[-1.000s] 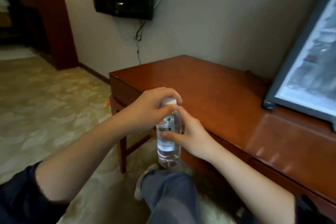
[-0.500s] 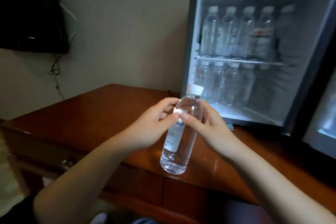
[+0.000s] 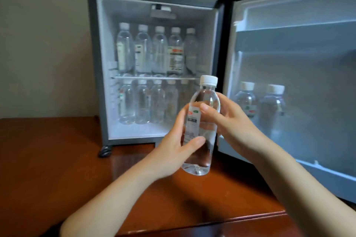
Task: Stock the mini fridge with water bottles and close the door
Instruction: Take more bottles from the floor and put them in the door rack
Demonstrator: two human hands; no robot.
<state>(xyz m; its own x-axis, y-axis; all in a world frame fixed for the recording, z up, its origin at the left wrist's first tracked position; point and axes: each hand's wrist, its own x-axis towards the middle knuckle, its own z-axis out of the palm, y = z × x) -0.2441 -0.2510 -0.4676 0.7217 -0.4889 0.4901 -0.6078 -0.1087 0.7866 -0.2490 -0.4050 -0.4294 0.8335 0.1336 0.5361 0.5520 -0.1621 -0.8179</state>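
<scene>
- Holding a clear water bottle (image 3: 208, 132) with a white cap, the person has both hands on it; the bottle is in the air, almost upright, in front of the open mini fridge (image 3: 92, 63) and above the wooden table (image 3: 57, 159).
- The left hand (image 3: 173, 154) grasps the lower half of the bottle, with the thumb across the front near the label.
- The right hand (image 3: 233, 121) grasps the upper half from the other side, with its thumb pressed on the front just under the shoulder.
- The fridge stands on the table with its door (image 3: 308, 59) swung wide to the right.
- On the inner shelf (image 3: 154, 78) a row of five bottles (image 3: 159, 52) stands upright.
- Under the shelf a second row (image 3: 142, 102) stands on the fridge floor; it is blurred, so the count is not sure.
- In the lower door pocket two more bottles (image 3: 246, 100) stand side by side.
</scene>
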